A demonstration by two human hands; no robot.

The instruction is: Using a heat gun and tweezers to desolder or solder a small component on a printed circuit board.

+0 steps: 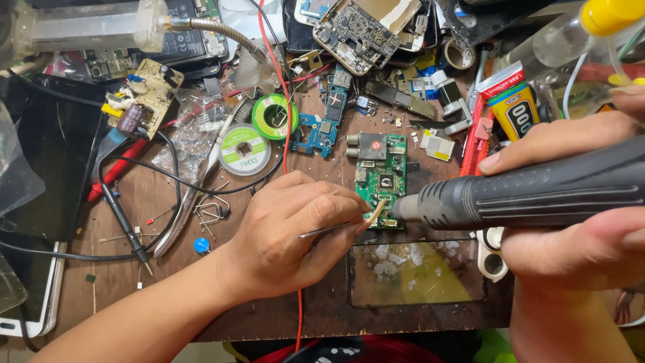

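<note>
A cluttered wooden workbench [134, 269] lay strewn with parts. At its centre sat the green circuit board [380, 176], light, stiff, likely fragile, best held by its edges. The left hand [295, 232] pinched tweezers [336, 227] at the board's six o'clock edge; the right hand [578, 202] closed around a hot-air handpiece [524, 191], its nozzle at five o'clock.
</note>
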